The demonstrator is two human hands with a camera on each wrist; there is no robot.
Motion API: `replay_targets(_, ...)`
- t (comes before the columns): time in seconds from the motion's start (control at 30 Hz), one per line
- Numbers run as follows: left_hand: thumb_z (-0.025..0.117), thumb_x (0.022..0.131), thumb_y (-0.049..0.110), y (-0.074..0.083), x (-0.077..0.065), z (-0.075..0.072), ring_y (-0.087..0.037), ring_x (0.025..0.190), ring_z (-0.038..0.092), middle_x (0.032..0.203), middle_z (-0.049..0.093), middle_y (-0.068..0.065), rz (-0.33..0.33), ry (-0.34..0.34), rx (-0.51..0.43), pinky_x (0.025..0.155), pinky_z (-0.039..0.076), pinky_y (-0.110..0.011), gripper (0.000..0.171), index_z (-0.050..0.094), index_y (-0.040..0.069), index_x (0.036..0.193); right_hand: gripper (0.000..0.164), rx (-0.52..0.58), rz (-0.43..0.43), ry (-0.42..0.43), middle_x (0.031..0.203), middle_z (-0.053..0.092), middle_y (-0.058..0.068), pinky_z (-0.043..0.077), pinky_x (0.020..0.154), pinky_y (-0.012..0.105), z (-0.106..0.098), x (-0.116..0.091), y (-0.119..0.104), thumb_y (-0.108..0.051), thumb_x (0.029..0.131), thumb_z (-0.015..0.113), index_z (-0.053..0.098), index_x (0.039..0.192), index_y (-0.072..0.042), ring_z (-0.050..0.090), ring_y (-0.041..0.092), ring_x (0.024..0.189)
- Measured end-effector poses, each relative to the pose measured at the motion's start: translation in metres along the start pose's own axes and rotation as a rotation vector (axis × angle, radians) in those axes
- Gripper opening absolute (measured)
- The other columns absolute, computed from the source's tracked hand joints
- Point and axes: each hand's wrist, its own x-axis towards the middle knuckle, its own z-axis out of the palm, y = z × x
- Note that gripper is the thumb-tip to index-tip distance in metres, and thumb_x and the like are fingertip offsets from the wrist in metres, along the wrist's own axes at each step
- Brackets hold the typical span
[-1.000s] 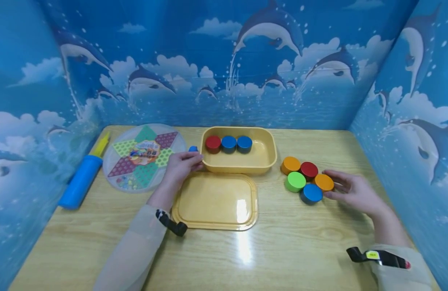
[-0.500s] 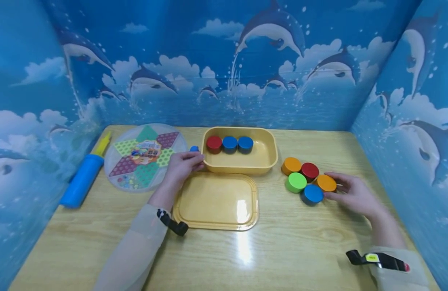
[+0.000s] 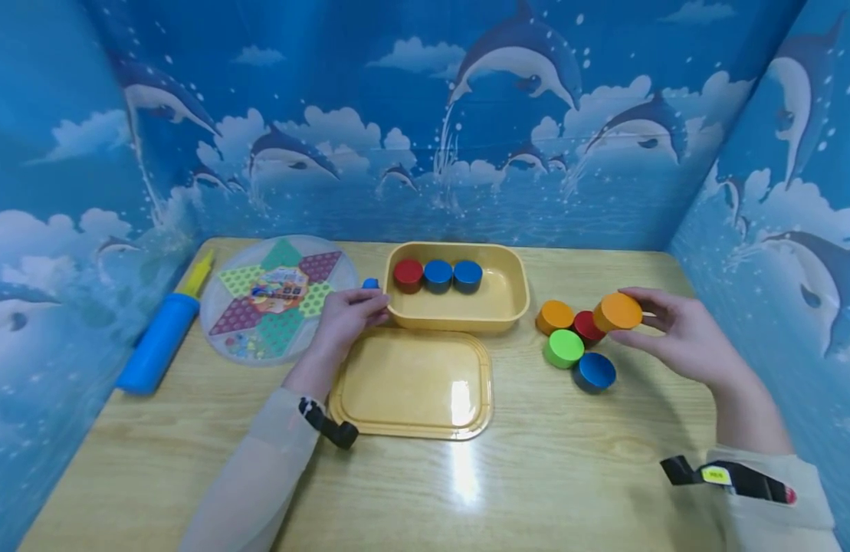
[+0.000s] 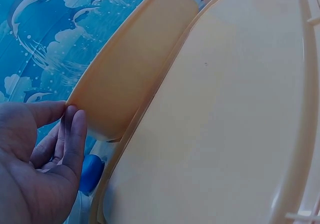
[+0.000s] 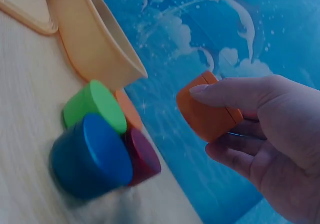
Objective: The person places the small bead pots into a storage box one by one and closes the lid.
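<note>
My right hand grips a small round orange tub between thumb and fingers, lifted off the table; in the right wrist view a seam runs round the tub. Below and left of it stand a red tub, a blue tub, a green tub and a second orange tub. With thumb and fingertips, my left hand pinches the left rim of a yellow plastic box, also seen in the left wrist view as a tan wall. One red tub and two blue tubs sit inside the box.
A yellow lid lies flat in front of the box. Further left are a round star-patterned game board and a blue hand pump with a yellow nozzle. A small blue object lies behind my left hand. Dolphin-printed curtains enclose the table.
My right hand has closed on the orange tub and raised it up off the table, away from the blue tub. My left hand has stayed at the box rim.
</note>
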Motion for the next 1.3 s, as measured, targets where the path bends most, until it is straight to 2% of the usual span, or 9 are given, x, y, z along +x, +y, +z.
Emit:
replay_targets(0.13, 0.076, 0.100, 0.006, 0.000, 0.001, -0.001, -0.016, 0.083, 0.076, 0.117, 0.070, -0.021, -0.008, 0.013, 0.011, 0.083, 0.066, -0.029, 0.030, 0.071, -0.006, 0.127, 0.064, 0.019, -0.033, -0.030, 0.144, 0.060, 0.021, 0.048, 0.092, 0.003, 0.008, 0.018, -0.017, -0.017, 0.095, 0.084, 0.055, 0.150, -0.001, 0.063, 0.038, 0.123)
replay_targets(0.27, 0.077, 0.099, 0.006, 0.000, 0.001, 0.000, -0.017, 0.084, 0.076, 0.117, 0.070, -0.022, -0.020, 0.024, 0.016, 0.082, 0.066, -0.029, 0.031, 0.071, -0.006, 0.127, 0.063, 0.054, -0.029, -0.052, 0.144, 0.060, 0.018, 0.048, 0.095, 0.005, 0.020, 0.037, -0.029, -0.018, 0.095, 0.084, 0.056, 0.149, -0.001, 0.063, 0.038, 0.125)
replay_targets(0.37, 0.077, 0.099, 0.006, 0.000, 0.001, 0.001, -0.018, 0.085, 0.076, 0.117, 0.070, -0.022, -0.023, 0.028, 0.015, 0.082, 0.066, -0.029, 0.031, 0.071, -0.006, 0.127, 0.063, 0.073, -0.020, -0.069, 0.144, 0.060, 0.016, 0.055, 0.105, 0.025, 0.030, 0.049, -0.035, -0.021, 0.095, 0.084, 0.056, 0.149, -0.002, 0.062, 0.036, 0.127)
replay_targets(0.47, 0.077, 0.099, 0.006, -0.001, 0.001, 0.001, -0.017, 0.084, 0.076, 0.116, 0.070, -0.022, -0.017, 0.025, 0.010, 0.082, 0.066, -0.029, 0.030, 0.072, -0.006, 0.126, 0.064, 0.098, -0.013, -0.087, 0.145, 0.059, 0.017, 0.053, 0.110, 0.050, 0.040, 0.060, -0.039, -0.022, 0.095, 0.084, 0.056, 0.149, -0.002, 0.061, 0.038, 0.128)
replay_targets(0.5, 0.077, 0.099, 0.005, -0.001, 0.000, 0.001, -0.017, 0.083, 0.076, 0.116, 0.070, -0.021, -0.015, 0.024, 0.008, 0.082, 0.066, -0.029, 0.030, 0.072, -0.006, 0.126, 0.064, 0.109, -0.007, -0.090, 0.146, 0.059, 0.016, 0.052, 0.109, 0.055, 0.044, 0.064, -0.041, -0.022, 0.095, 0.084, 0.056, 0.149, -0.002, 0.061, 0.037, 0.128)
replay_targets(0.63, 0.076, 0.099, 0.005, 0.000, -0.001, 0.001, -0.017, 0.083, 0.076, 0.116, 0.070, -0.022, -0.011, 0.020, 0.005, 0.082, 0.066, -0.029, 0.030, 0.071, -0.007, 0.126, 0.067, 0.151, -0.026, -0.108, 0.148, 0.057, 0.018, 0.051, 0.110, 0.057, 0.056, 0.077, -0.044, -0.020, 0.095, 0.084, 0.053, 0.151, 0.001, 0.060, 0.038, 0.130)
replay_targets(0.83, 0.076, 0.100, 0.006, 0.000, 0.000, 0.001, -0.017, 0.086, 0.076, 0.117, 0.070, -0.021, -0.012, 0.022, 0.019, 0.083, 0.066, -0.029, 0.030, 0.072, -0.006, 0.127, 0.062, 0.224, -0.034, -0.114, 0.146, 0.058, 0.016, 0.051, 0.112, 0.052, 0.072, 0.096, -0.048, -0.012, 0.095, 0.083, 0.055, 0.148, 0.001, 0.059, 0.034, 0.130)
replay_targets(1.07, 0.077, 0.099, 0.007, 0.001, 0.000, 0.000, -0.018, 0.086, 0.076, 0.116, 0.070, -0.021, -0.008, 0.014, 0.012, 0.083, 0.066, -0.029, 0.030, 0.072, -0.006, 0.126, 0.063, 0.212, -0.036, -0.126, 0.143, 0.059, 0.017, 0.053, 0.110, 0.051, 0.089, 0.116, -0.051, -0.007, 0.094, 0.083, 0.054, 0.148, 0.002, 0.058, 0.034, 0.129)
replay_targets(1.3, 0.078, 0.099, 0.007, 0.001, 0.001, -0.001, -0.019, 0.087, 0.076, 0.117, 0.070, -0.022, -0.017, 0.005, 0.004, 0.084, 0.066, -0.030, 0.030, 0.072, -0.005, 0.125, 0.066, 0.164, -0.028, -0.165, 0.147, 0.055, 0.021, 0.053, 0.110, 0.053, 0.096, 0.129, -0.053, -0.011, 0.097, 0.080, 0.049, 0.154, 0.003, 0.056, 0.038, 0.131)
